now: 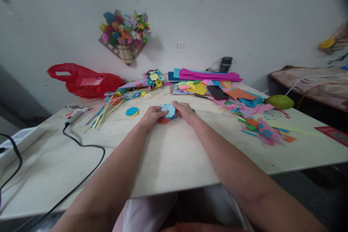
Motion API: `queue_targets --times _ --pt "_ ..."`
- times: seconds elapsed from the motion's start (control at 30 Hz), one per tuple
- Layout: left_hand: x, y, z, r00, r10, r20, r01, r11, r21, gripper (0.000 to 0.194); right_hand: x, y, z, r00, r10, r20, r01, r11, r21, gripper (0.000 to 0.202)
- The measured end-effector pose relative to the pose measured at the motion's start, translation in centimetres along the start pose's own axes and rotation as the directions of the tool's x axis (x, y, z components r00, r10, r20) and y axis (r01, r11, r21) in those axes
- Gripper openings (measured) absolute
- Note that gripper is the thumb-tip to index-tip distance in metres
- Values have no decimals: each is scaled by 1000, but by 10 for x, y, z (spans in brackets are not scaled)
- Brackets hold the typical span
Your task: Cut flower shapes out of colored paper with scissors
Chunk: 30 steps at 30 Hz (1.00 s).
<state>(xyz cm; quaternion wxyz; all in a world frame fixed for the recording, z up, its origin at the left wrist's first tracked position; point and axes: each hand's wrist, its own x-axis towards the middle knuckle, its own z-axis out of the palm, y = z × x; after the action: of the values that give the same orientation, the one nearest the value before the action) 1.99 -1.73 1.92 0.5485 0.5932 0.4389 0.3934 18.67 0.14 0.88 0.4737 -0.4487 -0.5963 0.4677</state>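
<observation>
Between my two hands, near the table's middle, is a light blue scalloped paper piece [168, 110]. My left hand [152, 115] pinches its left edge, with the thumb on top. Orange and darker blue paper pieces [163, 120] show beneath it. On the right, my right hand [185, 111] is closed beside the stack; a small pointed metal tip, like scissors, sticks out past its fingers, and a dark bit shows behind the hand. Left of my hands lies a blue scalloped piece [132, 111] over a yellow one.
A glue gun [77, 113] with a black cable and a power strip [20, 139] are at the left. Paper strips [104, 112] and a red bag [89, 82] lie back left. Stacked paper [209, 75], a phone [217, 92], scraps [265, 130] and a green fruit [280, 101] are at the right.
</observation>
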Motion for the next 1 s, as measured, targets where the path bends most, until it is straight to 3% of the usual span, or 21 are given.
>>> queue_targets --times 0.3,0.5,0.77,1.0 --pt "2 -3 -2 1000 -3 8 3 1000 2 37 -1 0 3 999 -25 -23 22 989 -143 30" --pt "3 -4 -2 1000 -1 10 1 1000 3 39 -2 -1 3 999 -32 -43 26 989 -148 31" --pt "2 -3 -1 1000 5 7 -5 1000 -10 36 -1 0 3 999 -31 -40 27 995 -93 30" --pt "2 -1 5 995 104 9 -101 986 -132 36 0 2 4 998 -60 -26 61 997 41 34"
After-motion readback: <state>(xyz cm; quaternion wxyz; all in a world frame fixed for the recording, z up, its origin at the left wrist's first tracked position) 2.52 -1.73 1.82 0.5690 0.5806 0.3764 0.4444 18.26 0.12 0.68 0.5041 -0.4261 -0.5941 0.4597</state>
